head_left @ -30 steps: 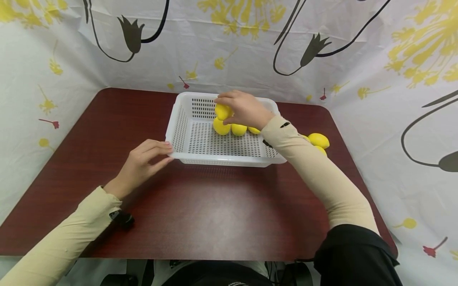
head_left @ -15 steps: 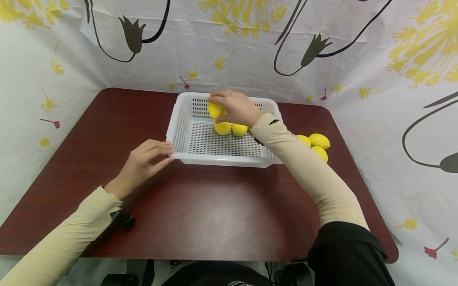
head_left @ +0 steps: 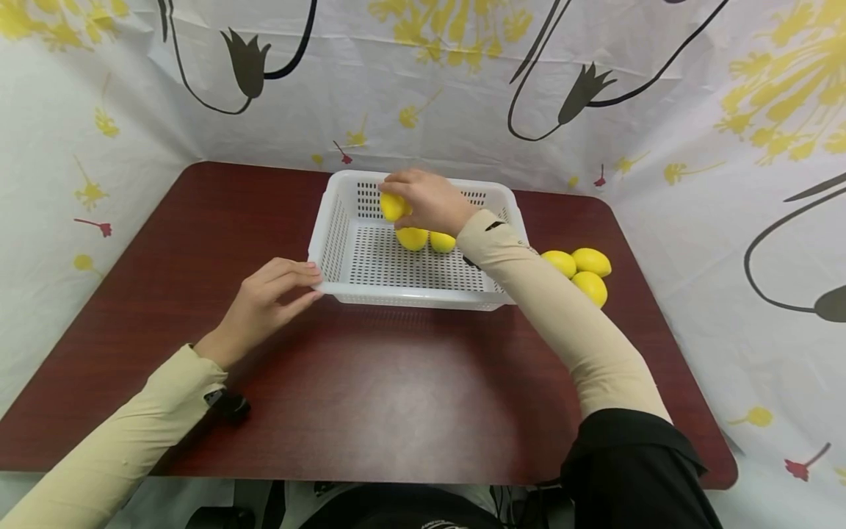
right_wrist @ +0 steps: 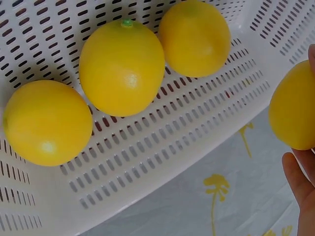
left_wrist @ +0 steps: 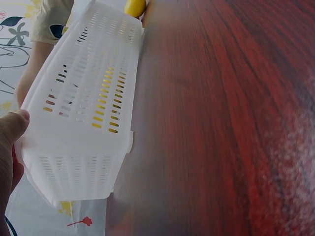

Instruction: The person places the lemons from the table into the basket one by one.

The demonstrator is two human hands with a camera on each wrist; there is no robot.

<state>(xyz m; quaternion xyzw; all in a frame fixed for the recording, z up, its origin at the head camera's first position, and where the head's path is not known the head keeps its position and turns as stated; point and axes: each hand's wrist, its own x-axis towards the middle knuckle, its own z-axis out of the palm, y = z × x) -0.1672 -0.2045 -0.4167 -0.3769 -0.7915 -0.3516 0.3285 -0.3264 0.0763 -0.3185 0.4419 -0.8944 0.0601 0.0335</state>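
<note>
A white plastic basket (head_left: 410, 293) with slotted walls stands at the back middle of the table. My left hand (head_left: 267, 300) pinches its near left corner, and the thumb (left_wrist: 15, 125) lies on the rim in the left wrist view. Inside the basket's far left part, my right hand (head_left: 432, 202) grips a yellow lemon (head_left: 393, 207) between fingers and thumb. That held lemon (right_wrist: 295, 108) sits at the right edge of the right wrist view. Three other lemons lie in a row on the basket floor, among them a middle lemon (right_wrist: 122, 69) with a green tip.
Right of the basket, three lemons rest together on the table: a left one (head_left: 559, 262), a back one (head_left: 591, 261) and a front one (head_left: 590, 288). A white patterned cloth (head_left: 423, 110) hangs close behind the dark red table (head_left: 396, 411).
My right hand has moved left with the lemon, over the basket. More of the lemons on the table shows past the right sleeve. The left hand stays at the basket's corner.
</note>
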